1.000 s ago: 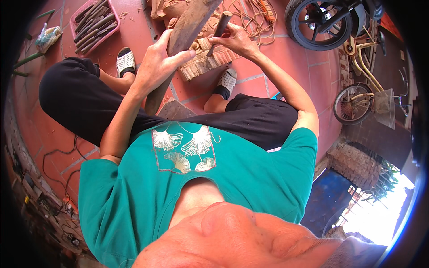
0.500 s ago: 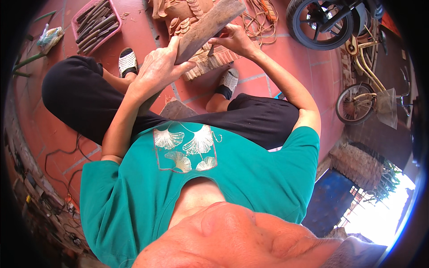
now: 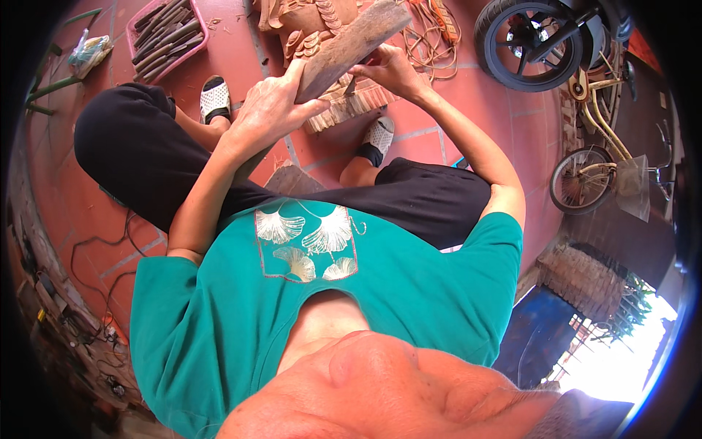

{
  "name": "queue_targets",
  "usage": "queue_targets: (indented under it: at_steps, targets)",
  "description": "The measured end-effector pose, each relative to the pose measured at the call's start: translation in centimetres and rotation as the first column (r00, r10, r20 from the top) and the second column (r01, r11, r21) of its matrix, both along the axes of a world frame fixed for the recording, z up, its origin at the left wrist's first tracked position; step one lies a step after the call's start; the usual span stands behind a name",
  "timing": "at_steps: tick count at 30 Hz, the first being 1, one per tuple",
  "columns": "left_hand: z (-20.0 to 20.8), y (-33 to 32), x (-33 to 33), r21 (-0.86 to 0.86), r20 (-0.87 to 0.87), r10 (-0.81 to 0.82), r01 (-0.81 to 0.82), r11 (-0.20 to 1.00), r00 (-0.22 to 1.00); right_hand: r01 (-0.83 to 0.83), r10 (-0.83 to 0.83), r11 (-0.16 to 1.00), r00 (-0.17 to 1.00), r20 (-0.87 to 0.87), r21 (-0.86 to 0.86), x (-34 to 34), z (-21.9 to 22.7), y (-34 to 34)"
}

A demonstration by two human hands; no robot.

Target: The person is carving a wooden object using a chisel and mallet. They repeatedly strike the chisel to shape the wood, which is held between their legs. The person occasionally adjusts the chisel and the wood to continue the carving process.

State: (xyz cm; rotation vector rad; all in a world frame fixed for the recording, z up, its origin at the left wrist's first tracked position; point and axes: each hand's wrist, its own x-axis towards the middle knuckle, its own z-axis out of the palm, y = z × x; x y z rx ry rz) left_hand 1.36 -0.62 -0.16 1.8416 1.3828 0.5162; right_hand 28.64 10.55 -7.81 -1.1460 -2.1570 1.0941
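Daylight (image 3: 636, 358) is blowing out white at lower right, blue flare (image 3: 667, 372) streaking along the rim. Left hand (image 3: 265, 110) is reading bright, fairly sharp; dark trousers (image 3: 139, 154) are losing fold detail. Fisheye is bending edges, black vignette (image 3: 13, 22) is swallowing corners. Lower-left clutter (image 3: 73, 329) is sitting dim, looking soft.

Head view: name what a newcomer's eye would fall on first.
Probably the bright green shirt with its pale leaf print, filling the centre. Above, the left hand grips a long wooden bar slanting over carved wood. Then the pink basket of tools, upper left, and the black motorbike wheel, upper right.
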Motion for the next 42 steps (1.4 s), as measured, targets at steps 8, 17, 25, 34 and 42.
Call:
queue_targets:
  at_steps: [8, 17, 25, 34, 42]
  targets:
    - [-0.1, -0.2, -1.0, 0.065, 0.279, 0.085, -0.108, 0.992, 0.957, -0.1, 0.084, 0.992, 0.979, 0.186, 0.074, -1.4, 2.8, -1.4]
    - [2.5, -1.8, -1.5, 0.061, 0.387, 0.124, -0.159, 0.985, 0.914, -0.155, 0.117, 0.974, 0.969, 0.218, 0.165, -3.0, 3.4, -2.0]
    - [0.9, -2.7, -2.9, -0.239, 0.309, 0.194, -0.122, 0.963, 0.931, -0.198, 0.134, 0.952, 0.956, 0.26, 0.234, -3.3, 3.0, -1.9]
    - [0.1, -2.4, -2.5, -0.053, 0.303, 0.168, -0.159, 0.986, 0.938, -0.218, 0.17, 0.96, 0.952, 0.253, 0.176, -3.6, 2.8, -1.8]
    - [-1.0, -2.5, -2.7, -0.127, 0.357, 0.214, -0.18, 0.975, 0.909, -0.147, 0.127, 0.985, 0.969, 0.213, 0.086, -3.8, 4.1, -2.3]
